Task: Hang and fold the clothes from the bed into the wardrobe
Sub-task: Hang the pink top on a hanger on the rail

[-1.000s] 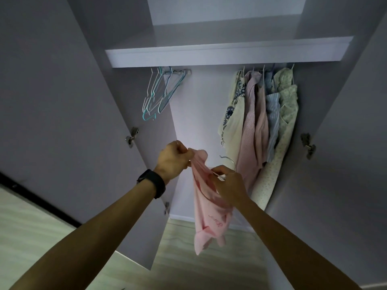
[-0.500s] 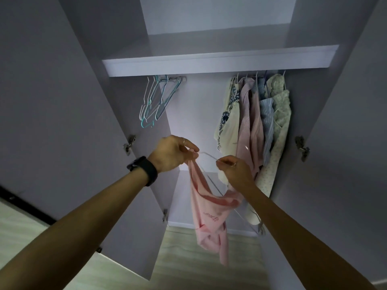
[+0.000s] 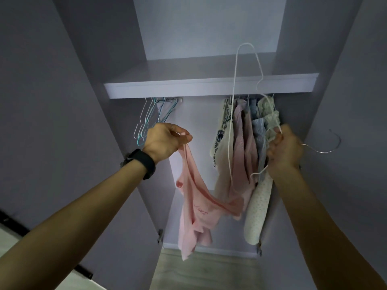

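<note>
A pink top [image 3: 195,204] hangs in front of the open wardrobe. My left hand [image 3: 165,142] pinches its upper edge, and the cloth drapes down and to the right. My right hand [image 3: 284,152] grips a white wire hanger [image 3: 235,91] near its neck. The hanger's body points up past the shelf, its metal hook [image 3: 326,146] sticks out to the right, and its lower end reaches down to the pink top. The two hands are well apart.
Several clothes [image 3: 243,147] hang on the rail at the right, just behind my right hand. Several empty hangers [image 3: 150,117] hang at the rail's left end. A shelf [image 3: 209,85] runs above the rail. Open doors [image 3: 52,122] flank both sides.
My right hand has moved right and up with the hanger, swinging its body upward. My left hand stays pinching the pink top, which is now stretched between them. The camera has tilted up.
</note>
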{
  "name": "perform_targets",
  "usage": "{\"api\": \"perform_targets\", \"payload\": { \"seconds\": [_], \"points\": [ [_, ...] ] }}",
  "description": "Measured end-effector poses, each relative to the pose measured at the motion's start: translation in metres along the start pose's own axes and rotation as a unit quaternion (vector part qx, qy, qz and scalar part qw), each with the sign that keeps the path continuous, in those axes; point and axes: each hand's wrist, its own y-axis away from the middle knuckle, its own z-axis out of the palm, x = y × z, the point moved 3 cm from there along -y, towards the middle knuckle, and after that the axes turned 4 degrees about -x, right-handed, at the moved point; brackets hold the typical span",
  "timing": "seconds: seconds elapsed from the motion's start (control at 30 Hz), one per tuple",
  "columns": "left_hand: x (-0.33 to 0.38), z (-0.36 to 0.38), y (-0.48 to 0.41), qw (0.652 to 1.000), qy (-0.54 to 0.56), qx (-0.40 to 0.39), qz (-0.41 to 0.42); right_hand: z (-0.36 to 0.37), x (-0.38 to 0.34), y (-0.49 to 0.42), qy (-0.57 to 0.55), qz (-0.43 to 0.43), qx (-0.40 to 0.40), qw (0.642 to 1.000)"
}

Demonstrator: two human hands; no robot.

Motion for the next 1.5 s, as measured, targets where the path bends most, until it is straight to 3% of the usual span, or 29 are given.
{"api": "perform_targets", "payload": {
  "seconds": [0.1,0.43,0.83,1.0,1.1,1.27,1.5],
  "points": [
    [0.004,-0.008,-0.004,1.0,-0.011,0.016,0.006,0.002,-0.015,-0.004,-0.12,0.016,0.048,0.992],
    [0.007,-0.01,-0.005,0.999,0.017,0.027,-0.006,0.052,-0.01,0.024,-0.206,0.045,-0.059,0.976],
    [0.016,-0.033,0.008,0.989,0.146,-0.014,-0.022,0.091,0.028,0.029,-0.127,-0.02,-0.084,0.988],
    [0.015,-0.061,0.01,0.969,0.241,0.0,-0.049,0.076,0.076,0.026,-0.002,0.019,-0.094,0.995],
    [0.01,-0.071,0.012,0.963,0.261,-0.011,-0.067,0.078,0.091,0.026,-0.046,0.079,-0.098,0.991],
    [0.009,-0.068,0.014,0.963,0.26,-0.029,-0.067,0.116,0.084,0.023,-0.118,0.077,-0.104,0.985],
    [0.007,-0.101,0.019,0.959,0.277,0.018,-0.06,0.101,0.127,0.03,0.028,0.073,-0.119,0.99]
  ]
}}
